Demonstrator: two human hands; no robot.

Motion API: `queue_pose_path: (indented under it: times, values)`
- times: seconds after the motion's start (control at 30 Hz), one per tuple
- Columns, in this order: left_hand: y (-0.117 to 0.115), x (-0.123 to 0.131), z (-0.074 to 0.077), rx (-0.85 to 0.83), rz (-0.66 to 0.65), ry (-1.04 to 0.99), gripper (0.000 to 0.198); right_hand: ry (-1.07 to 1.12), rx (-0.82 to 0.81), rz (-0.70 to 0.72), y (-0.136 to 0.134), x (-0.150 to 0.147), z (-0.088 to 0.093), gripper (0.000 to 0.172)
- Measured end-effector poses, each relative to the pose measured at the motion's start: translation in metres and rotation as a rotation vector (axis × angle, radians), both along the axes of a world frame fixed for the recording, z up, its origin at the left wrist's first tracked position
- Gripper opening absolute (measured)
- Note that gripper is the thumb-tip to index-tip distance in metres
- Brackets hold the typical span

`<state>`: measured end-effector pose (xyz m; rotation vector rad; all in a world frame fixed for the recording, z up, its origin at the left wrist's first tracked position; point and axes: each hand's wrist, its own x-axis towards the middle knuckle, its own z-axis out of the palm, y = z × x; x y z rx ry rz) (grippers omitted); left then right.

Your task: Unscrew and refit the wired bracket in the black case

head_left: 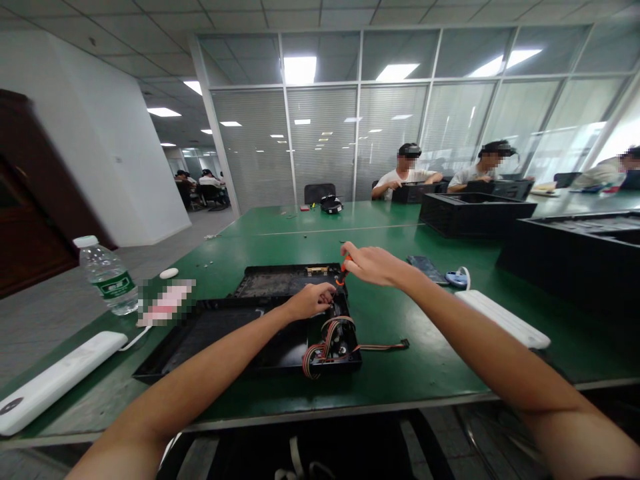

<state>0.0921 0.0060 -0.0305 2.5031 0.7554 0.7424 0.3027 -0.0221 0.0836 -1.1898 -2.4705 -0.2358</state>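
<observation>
Table edge [400,399] close; left hand [310,300] on chassis [225,333] rim, right hand [373,265] gripping screwdriver [344,271].

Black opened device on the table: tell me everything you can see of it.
The black opened device lies flat on the green table, near its front edge. It looks like plastic: a shallow tray with a greyish floor at the far end, a dark flat panel nearer. Its striped wires loop at the near right corner, one lead trailing onto the table. The left hand rests on it; the right hand holds an orange screwdriver over it.
</observation>
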Motion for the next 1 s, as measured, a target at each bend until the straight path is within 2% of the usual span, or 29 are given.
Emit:
queue_pose_path:
  times: [0.07,0.17,0.23,0.33,0.47,0.6,0.67,0.73,0.83,0.93,1.0]
  values:
    - [0.0,0.0,0.0,0.004,0.0,0.0,0.037,-0.038,-0.046,0.055,0.003,-0.008,0.008,0.04]
    - [0.0,0.0,0.0,-0.002,-0.002,-0.005,0.038,-0.069,-0.005,-0.052,0.007,-0.015,0.015,0.051]
    - [0.0,0.0,0.0,-0.009,-0.002,-0.006,0.039,-0.078,-0.013,-0.073,0.009,-0.017,0.017,0.049]
    - [-0.002,-0.001,0.001,-0.003,-0.006,-0.011,0.04,-0.106,-0.092,0.045,0.009,-0.019,0.017,0.042]
    - [-0.003,-0.002,0.002,0.019,-0.001,-0.014,0.048,-0.123,-0.034,-0.024,0.006,-0.022,0.017,0.051]
    - [-0.002,-0.002,0.001,0.014,0.015,-0.009,0.054,-0.103,-0.075,0.074,0.002,-0.023,0.018,0.043]
    - [-0.003,-0.002,0.002,0.013,0.013,-0.013,0.054,-0.06,-0.036,0.041,0.002,-0.02,0.015,0.046]
    - [-0.004,-0.003,0.004,0.011,0.003,-0.011,0.053,0.092,0.009,0.006,0.008,-0.011,0.006,0.046]
    - [-0.007,-0.004,0.008,0.001,-0.01,-0.007,0.05,0.562,-0.023,0.04,0.025,0.015,-0.023,0.041]
    - [-0.009,-0.005,0.011,0.018,-0.015,-0.014,0.045,1.19,-0.19,-0.008,0.047,0.045,-0.062,0.035]
    - [-0.009,-0.005,0.012,0.055,-0.02,-0.004,0.039,1.48,-0.286,-0.045,0.06,0.058,-0.084,0.03]
